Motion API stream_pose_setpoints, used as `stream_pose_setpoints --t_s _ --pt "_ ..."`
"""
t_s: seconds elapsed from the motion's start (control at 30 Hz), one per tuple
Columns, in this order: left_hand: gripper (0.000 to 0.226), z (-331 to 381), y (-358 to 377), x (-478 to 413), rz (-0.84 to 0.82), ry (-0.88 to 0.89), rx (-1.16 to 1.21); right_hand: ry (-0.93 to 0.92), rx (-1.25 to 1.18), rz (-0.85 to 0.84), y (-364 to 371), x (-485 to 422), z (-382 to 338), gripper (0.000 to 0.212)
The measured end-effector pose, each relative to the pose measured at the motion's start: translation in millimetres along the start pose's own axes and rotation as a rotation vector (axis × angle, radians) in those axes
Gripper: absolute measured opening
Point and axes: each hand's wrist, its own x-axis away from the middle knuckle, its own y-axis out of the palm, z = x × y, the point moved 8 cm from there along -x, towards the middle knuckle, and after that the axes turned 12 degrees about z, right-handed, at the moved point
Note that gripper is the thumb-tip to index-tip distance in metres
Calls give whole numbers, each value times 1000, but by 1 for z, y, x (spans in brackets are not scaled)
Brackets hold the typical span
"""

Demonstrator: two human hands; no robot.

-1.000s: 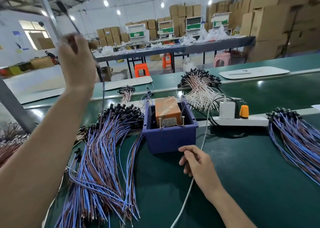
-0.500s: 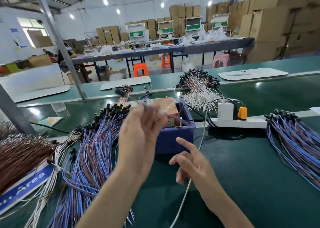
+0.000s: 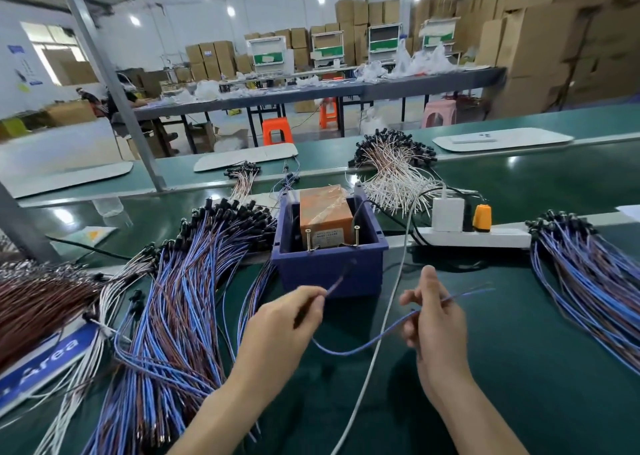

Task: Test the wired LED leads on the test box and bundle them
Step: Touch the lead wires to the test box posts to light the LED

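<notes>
Left hand (image 3: 277,326) is pinching one end of a single lead (image 3: 360,346). Right hand (image 3: 438,319) is pinching it further along. The lead is sagging between them above the table (image 3: 502,368), just in front of the test box (image 3: 325,219). Both ends are blurring, so the LED end cannot be told. Judgement: the wire is light and limp and is likely to slip in a loose pinch. Gripping near the bare tips is advisable for touching the pins (image 3: 308,241).

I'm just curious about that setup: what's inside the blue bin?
An orange box wrapped in clear film sits in the blue bin, with two brass posts at its front. The bin's walls hide the box's base and anything beneath it.
</notes>
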Motion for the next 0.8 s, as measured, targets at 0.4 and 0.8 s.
stream_pose_setpoints --t_s 0.4,0.8 --pt "26 -15 39 -9 -200 6 -215 -79 28 -252 27 11 8 16" --pt "17 11 30 1 -95 -215 479 -389 318 -359 38 31 10 27"
